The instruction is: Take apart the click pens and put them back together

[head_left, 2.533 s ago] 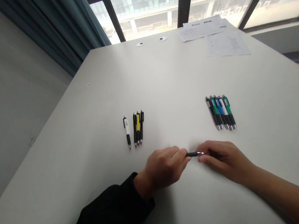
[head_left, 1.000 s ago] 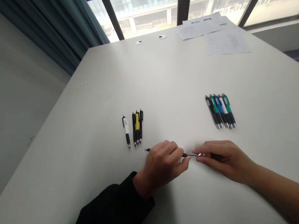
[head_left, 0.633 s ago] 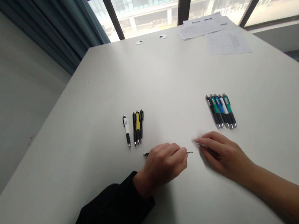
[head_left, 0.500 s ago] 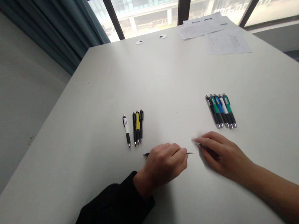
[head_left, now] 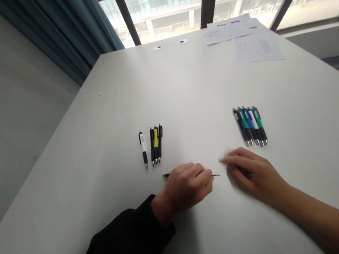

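The held pen (head_left: 166, 176) lies roughly level inside the left hand (head_left: 189, 186), which is closed around its middle, so most of the barrel is hidden. Only a short black end pokes out on the left, and a thin, dark refill (head_left: 215, 175) juts from the grip on the right. The right hand (head_left: 223, 161) is apart from the held pen, just beyond the refill's end, its thumb and forefinger bent close to each other. A small pale glint shows at its fingertips, but blur makes it impossible to tell whether they pinch something. Beyond the held pen and to its left, a white pen (head_left: 142, 144) lies alone; nearer to the held pen is a close row with a yellow pen (head_left: 155, 138) between black ones, their exact number hard to make out. Beyond the held pen and well to its right lies a row of five pens (head_left: 251, 124) in black, green, blue, white and green. Far beyond the held pen, at the back of the white surface (head_left: 195, 84), are papers (head_left: 258, 47) with print too faint to read. The black sleeve (head_left: 129, 232), nearer than the held pen, is cut off by the bottom edge.
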The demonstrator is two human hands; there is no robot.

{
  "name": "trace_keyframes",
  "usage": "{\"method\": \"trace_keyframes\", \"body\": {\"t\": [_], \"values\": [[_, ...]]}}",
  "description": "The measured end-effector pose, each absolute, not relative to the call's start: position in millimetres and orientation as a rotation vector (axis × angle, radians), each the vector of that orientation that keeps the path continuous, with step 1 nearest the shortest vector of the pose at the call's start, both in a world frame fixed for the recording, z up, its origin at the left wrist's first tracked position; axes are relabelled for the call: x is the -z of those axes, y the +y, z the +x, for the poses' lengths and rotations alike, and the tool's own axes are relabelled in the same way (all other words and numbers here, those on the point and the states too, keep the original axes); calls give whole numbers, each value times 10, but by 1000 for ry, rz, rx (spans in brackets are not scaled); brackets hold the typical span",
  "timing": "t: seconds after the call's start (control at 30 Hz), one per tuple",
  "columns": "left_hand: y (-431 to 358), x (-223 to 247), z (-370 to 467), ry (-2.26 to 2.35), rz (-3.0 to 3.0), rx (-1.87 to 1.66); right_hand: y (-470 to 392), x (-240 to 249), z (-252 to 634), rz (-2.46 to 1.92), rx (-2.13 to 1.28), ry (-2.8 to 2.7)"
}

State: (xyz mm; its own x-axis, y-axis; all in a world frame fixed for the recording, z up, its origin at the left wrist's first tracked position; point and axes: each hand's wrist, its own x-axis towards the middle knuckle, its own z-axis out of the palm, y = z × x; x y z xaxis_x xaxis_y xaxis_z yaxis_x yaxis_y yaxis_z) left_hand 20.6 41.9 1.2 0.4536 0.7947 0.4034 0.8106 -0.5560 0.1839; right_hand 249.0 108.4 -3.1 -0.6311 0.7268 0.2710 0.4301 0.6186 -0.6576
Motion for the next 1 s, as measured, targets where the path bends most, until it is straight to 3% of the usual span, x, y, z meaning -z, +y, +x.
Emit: {"method": "trace_keyframes", "body": {"t": [0.73,1.0], "values": [[418,-13,204,-1488,-2653,678,1097,37,2484,-806,-757,-2334],[419,-2,206,-1467,-2666,690,1073,6,2476,-995,-695,-2314]]}}
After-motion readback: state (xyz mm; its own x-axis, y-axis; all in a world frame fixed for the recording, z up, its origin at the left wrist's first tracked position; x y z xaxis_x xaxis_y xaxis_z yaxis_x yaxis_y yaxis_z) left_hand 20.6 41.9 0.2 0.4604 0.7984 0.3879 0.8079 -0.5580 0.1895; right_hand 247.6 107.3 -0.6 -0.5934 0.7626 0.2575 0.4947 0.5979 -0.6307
